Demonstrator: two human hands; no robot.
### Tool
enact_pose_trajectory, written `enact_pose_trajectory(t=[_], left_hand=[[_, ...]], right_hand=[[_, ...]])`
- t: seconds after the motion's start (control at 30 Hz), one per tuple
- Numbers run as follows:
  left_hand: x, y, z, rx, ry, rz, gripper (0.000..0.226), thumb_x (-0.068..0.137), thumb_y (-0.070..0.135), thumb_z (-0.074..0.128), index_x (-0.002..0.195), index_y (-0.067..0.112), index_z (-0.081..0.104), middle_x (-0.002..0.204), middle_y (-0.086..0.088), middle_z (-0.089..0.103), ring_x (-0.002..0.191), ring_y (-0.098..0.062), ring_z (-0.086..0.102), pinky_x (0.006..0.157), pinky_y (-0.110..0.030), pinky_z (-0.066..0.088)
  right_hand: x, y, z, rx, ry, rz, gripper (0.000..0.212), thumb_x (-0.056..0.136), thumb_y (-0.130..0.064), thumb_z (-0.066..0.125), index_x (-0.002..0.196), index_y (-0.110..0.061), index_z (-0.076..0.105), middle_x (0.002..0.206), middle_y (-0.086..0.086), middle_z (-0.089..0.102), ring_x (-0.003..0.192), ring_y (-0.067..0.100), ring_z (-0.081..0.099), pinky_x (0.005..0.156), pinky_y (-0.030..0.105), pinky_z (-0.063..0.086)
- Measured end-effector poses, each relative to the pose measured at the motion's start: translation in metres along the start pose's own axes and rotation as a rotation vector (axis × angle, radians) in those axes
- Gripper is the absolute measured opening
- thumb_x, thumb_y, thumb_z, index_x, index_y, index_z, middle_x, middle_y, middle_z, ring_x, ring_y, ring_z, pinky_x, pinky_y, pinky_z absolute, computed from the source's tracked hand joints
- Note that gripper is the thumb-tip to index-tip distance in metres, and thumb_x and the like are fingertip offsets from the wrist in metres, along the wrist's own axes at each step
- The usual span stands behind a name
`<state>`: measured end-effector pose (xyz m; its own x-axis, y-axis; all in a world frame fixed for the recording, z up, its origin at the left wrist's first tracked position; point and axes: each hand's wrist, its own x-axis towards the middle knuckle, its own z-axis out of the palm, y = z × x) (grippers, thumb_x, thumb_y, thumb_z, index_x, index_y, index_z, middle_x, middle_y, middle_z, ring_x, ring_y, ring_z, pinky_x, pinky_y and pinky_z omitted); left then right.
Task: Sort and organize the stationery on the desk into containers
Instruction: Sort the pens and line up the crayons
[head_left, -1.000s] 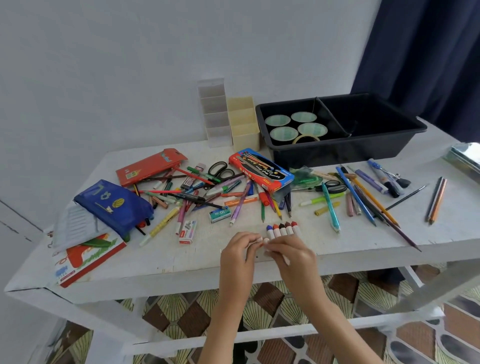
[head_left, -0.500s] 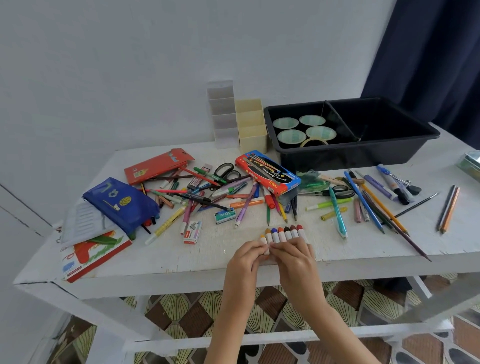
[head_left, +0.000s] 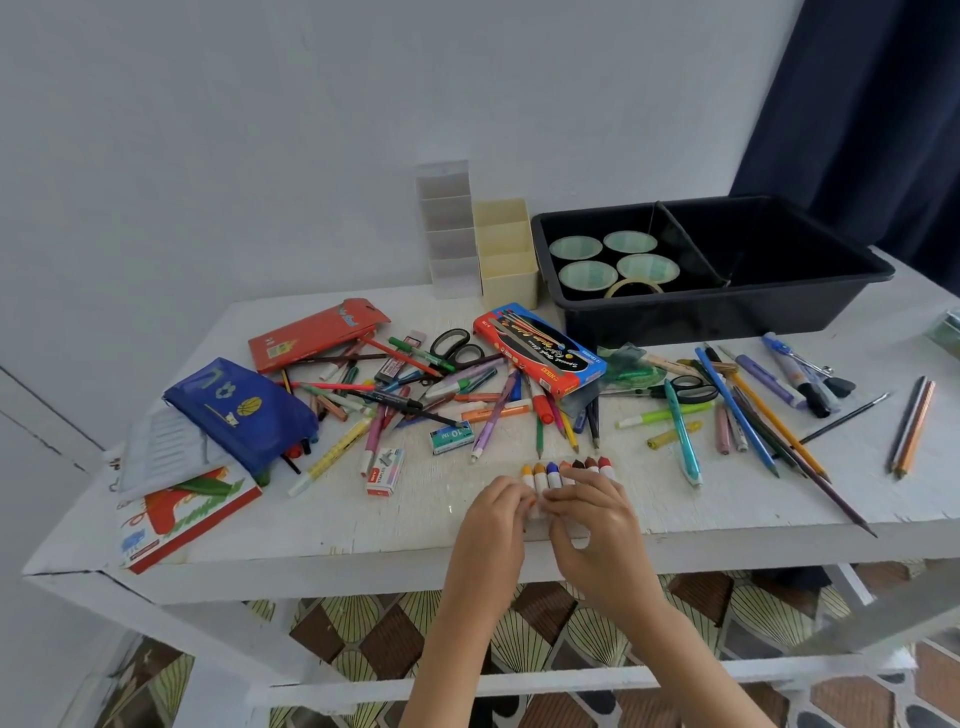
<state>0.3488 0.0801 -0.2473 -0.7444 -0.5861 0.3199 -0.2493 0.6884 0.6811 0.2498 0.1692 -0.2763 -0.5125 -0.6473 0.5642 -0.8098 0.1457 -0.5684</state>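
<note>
A row of several crayons (head_left: 566, 470) with coloured tips lies side by side near the front edge of the white desk (head_left: 322, 525). My left hand (head_left: 493, 519) and my right hand (head_left: 592, 514) meet over the crayons' near ends, fingers curled and pinching them; the lower parts of the crayons are hidden under my fingers. Loose pens, pencils and markers (head_left: 415, 395) are scattered across the middle of the desk. A black two-part tray (head_left: 810, 306) at the back right holds several tape rolls (head_left: 613, 260) in its left half.
Clear and cream compartment organizers (head_left: 506, 260) stand at the back. A blue pencil case (head_left: 239, 410), red boxes (head_left: 317, 332), a crayon box (head_left: 540, 348), scissors (head_left: 457, 345), staple boxes (head_left: 385, 470) and booklets (head_left: 176, 499) lie left and centre. More pencils (head_left: 911, 426) lie at the right.
More crayons now lie in the row than a second ago. Both hands have stayed together at the crayons' near ends while the view shifted slightly.
</note>
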Motion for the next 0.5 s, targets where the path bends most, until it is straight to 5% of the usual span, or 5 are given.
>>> enact_pose_trajectory(t=[0.17, 0.3, 0.4, 0.5], left_hand=[[0.013, -0.003, -0.001, 0.024, -0.022, -0.013, 0.018, 0.098, 0.017, 0.045, 0.101, 0.009, 0.062, 0.098, 0.006, 0.051, 0.084, -0.001, 0.050, 0.075, -0.010, 0.039], [0.020, -0.001, -0.006, 0.026, -0.061, 0.003, 0.016, 0.097, 0.021, 0.048, 0.099, 0.010, 0.060, 0.094, 0.007, 0.047, 0.079, 0.000, 0.048, 0.070, -0.008, 0.039], [0.024, -0.001, -0.007, -0.022, -0.025, -0.009, 0.014, 0.098, 0.022, 0.046, 0.098, 0.014, 0.058, 0.095, 0.009, 0.047, 0.086, -0.001, 0.050, 0.075, -0.011, 0.040], [0.032, -0.006, -0.012, -0.083, 0.066, -0.071, 0.011, 0.098, 0.021, 0.045, 0.096, 0.019, 0.056, 0.094, 0.016, 0.048, 0.090, 0.001, 0.050, 0.077, -0.010, 0.040]], right_hand=[[0.012, -0.002, -0.004, 0.066, 0.004, 0.054, 0.018, 0.067, 0.005, 0.072, 0.071, -0.012, 0.073, 0.076, -0.008, 0.068, 0.082, 0.005, 0.058, 0.076, 0.027, 0.051], [0.023, -0.006, -0.008, 0.176, 0.043, 0.144, 0.014, 0.068, 0.000, 0.071, 0.069, -0.014, 0.075, 0.072, -0.012, 0.067, 0.082, 0.001, 0.058, 0.077, 0.018, 0.046], [0.030, -0.012, -0.007, 0.241, 0.134, 0.189, 0.011, 0.074, -0.012, 0.066, 0.077, -0.014, 0.075, 0.079, -0.012, 0.069, 0.088, 0.001, 0.061, 0.080, 0.021, 0.049], [0.046, -0.015, 0.001, 0.203, 0.116, 0.212, 0.016, 0.075, 0.000, 0.071, 0.080, -0.014, 0.075, 0.077, -0.011, 0.067, 0.081, 0.006, 0.062, 0.074, 0.027, 0.051]])
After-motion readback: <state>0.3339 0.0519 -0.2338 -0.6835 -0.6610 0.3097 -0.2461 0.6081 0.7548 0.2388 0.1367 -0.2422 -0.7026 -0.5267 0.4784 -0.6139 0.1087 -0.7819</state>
